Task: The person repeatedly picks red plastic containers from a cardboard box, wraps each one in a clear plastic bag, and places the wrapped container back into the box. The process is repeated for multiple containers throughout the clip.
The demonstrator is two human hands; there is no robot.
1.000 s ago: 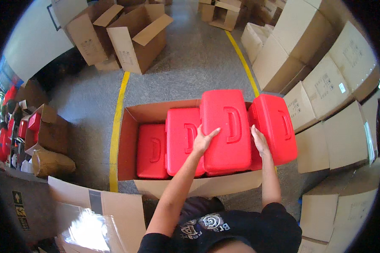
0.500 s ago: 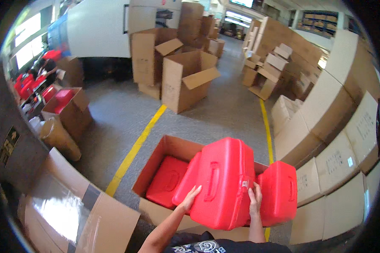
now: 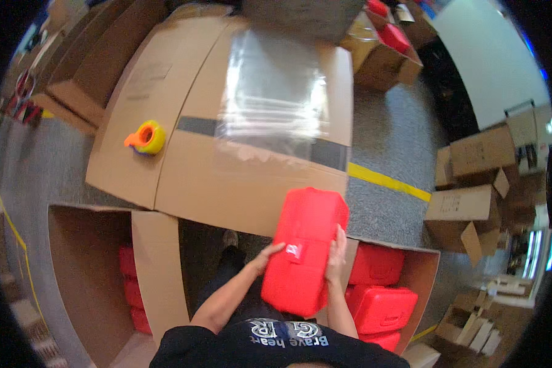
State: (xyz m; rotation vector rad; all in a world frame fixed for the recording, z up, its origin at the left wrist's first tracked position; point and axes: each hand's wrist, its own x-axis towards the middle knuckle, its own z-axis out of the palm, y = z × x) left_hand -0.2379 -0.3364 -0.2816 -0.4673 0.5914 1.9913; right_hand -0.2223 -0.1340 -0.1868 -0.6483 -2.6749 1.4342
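Note:
A red plastic case (image 3: 306, 276) is held up in front of me, its latch side facing up. My left hand (image 3: 267, 256) is closed on its left side near the latch, and my right hand (image 3: 335, 254) grips the right side. Part of each hand's fingers is hidden by the case. Just right of it stands an open carton (image 3: 424, 276) with several red cases (image 3: 383, 308) inside. To the left is another open carton (image 3: 157, 270), where more red cases (image 3: 129, 276) show along its inner wall.
A cardboard-covered surface (image 3: 208, 190) lies ahead, with clear plastic bags (image 3: 270, 92) and an orange-and-yellow tape dispenser (image 3: 147, 138) on it. Empty cartons (image 3: 463, 205) stand at the right. A yellow floor line (image 3: 389, 181) runs beyond the surface.
My view has turned left toward the cardboard-covered surface. The red case has come away from the carton of cases and tipped, so its latch side now faces up, still between both hands.

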